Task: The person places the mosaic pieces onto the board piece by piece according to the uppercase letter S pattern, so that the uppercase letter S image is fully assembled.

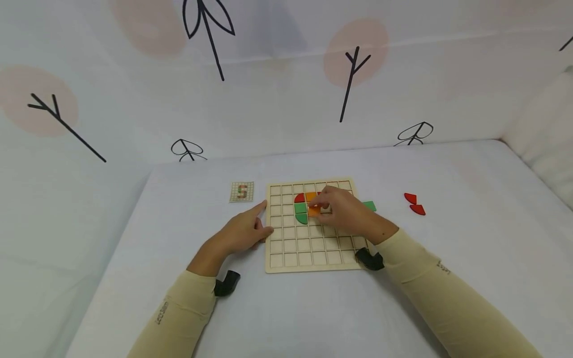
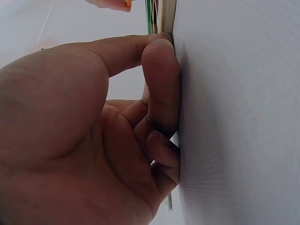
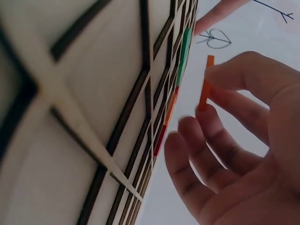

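Right hand (image 1: 343,210) pinches orange tile (image 1: 315,212) above grid board (image 1: 313,271), mid-frame, just right of green tiles (image 1: 300,208); empty left hand (image 1: 241,232), loosely spread, touches board's left edge.

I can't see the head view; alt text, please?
The right hand pinches an orange tile over a grid board that holds other coloured tiles. The left hand touches the board's left edge. A card lies left of the board, two loose red tiles right of it.

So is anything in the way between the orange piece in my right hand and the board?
Nothing visible: your right hand pinches the orange piece, and the right wrist view shows an open gap between it and the grid board.
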